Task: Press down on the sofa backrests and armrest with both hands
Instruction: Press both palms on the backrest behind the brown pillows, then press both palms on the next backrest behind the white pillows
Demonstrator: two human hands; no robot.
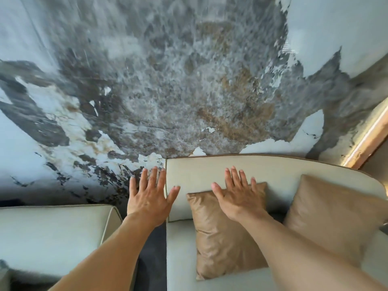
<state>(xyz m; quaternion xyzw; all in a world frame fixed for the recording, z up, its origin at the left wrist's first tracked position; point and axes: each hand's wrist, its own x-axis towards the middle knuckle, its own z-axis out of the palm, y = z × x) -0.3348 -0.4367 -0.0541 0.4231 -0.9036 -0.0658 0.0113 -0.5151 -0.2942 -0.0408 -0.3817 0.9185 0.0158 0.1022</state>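
Observation:
A pale grey-green sofa backrest (283, 173) with brown piping runs along the wall at centre right. My left hand (150, 198) is flat with fingers spread, at the backrest's left end; its thumb overlaps the edge and its fingers reach over the gap. My right hand (238, 196) is flat and spread too, over the top of a tan cushion (222, 244) that leans against the backrest. Whether either palm touches anything I cannot tell. Neither hand holds anything.
A second tan cushion (336, 219) leans at the right end of the sofa. Another pale sofa section (52, 234) lies at lower left, split off by a dark floor gap (151, 259). A marbled grey, white and brown wall (178, 80) rises behind.

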